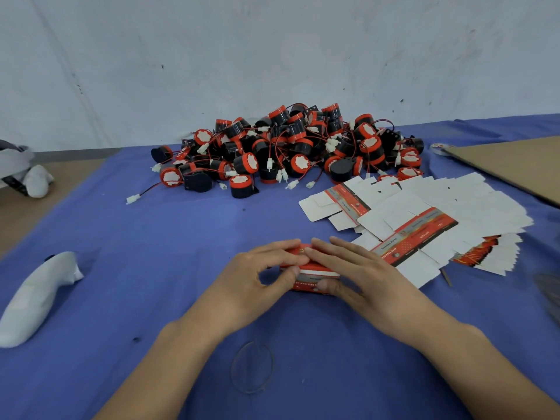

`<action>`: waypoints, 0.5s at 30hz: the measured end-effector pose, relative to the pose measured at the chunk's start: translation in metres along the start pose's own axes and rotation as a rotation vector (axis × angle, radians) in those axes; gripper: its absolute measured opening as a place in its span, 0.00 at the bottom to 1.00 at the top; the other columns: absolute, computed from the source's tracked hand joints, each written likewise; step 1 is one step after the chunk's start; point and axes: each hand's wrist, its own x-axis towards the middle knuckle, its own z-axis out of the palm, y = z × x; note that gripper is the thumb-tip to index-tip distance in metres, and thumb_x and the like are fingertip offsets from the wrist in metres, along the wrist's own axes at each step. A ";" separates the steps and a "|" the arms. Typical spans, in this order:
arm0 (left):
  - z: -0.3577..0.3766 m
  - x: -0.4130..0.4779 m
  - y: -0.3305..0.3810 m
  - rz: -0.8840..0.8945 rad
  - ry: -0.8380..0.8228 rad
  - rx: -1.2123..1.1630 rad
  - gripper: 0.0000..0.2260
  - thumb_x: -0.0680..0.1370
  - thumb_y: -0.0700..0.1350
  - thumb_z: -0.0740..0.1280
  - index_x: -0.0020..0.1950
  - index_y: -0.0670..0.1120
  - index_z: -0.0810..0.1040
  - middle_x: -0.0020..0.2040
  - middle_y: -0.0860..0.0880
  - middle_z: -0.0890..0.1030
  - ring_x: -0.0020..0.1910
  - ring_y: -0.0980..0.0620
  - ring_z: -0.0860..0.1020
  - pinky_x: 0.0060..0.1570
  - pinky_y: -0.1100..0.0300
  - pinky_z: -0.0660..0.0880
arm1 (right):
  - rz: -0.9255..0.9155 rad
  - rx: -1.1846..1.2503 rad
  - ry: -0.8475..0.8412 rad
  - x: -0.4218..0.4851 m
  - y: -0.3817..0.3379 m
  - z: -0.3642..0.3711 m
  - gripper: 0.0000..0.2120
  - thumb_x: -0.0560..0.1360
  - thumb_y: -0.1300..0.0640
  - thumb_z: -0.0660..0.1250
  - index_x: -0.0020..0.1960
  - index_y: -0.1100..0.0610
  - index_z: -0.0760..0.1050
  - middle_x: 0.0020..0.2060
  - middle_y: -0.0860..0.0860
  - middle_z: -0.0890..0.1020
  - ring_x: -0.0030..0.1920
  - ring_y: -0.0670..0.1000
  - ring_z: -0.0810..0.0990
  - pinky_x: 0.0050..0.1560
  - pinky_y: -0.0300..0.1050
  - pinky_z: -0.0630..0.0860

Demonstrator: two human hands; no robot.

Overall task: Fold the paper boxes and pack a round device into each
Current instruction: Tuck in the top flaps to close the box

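Observation:
A small red and white paper box [309, 275] stands on the blue cloth in the middle, between my two hands. My left hand [257, 277] grips its left side, fingers curled over the top and thumb on the front. My right hand [357, 274] lies over its right side with fingers stretched across the top and thumb at the front. A heap of several round black and red devices [288, 147] with wires and white plugs lies behind. Flat unfolded box blanks [409, 219] are spread to the right. Whether a device is in the box is hidden.
A white handheld controller [36, 298] lies at the left on the blue cloth [151, 268]. A rubber band [252, 366] lies near the front. A brown cardboard sheet [515, 165] sits at the far right, with a tape roll [439, 147] beside it. A wall stands behind.

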 end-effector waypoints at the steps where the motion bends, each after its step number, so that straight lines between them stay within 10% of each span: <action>1: 0.000 0.000 -0.001 0.007 -0.005 0.018 0.11 0.80 0.45 0.69 0.58 0.60 0.82 0.66 0.66 0.75 0.65 0.68 0.73 0.65 0.59 0.74 | -0.005 -0.021 -0.005 0.000 0.001 0.000 0.26 0.79 0.38 0.55 0.75 0.35 0.54 0.77 0.32 0.56 0.79 0.37 0.50 0.78 0.45 0.58; 8: -0.003 0.000 -0.006 0.029 -0.033 0.137 0.10 0.77 0.55 0.70 0.58 0.63 0.82 0.68 0.70 0.72 0.67 0.68 0.71 0.65 0.55 0.74 | -0.038 -0.087 0.024 -0.003 -0.003 0.001 0.25 0.80 0.42 0.55 0.76 0.40 0.55 0.78 0.39 0.57 0.80 0.45 0.52 0.76 0.51 0.63; 15: 0.004 0.000 0.001 -0.001 0.043 -0.022 0.10 0.76 0.55 0.68 0.56 0.64 0.82 0.64 0.67 0.77 0.66 0.66 0.73 0.65 0.64 0.71 | 0.031 0.216 0.097 -0.001 -0.001 0.001 0.20 0.79 0.41 0.58 0.71 0.35 0.68 0.72 0.32 0.68 0.74 0.36 0.63 0.72 0.32 0.62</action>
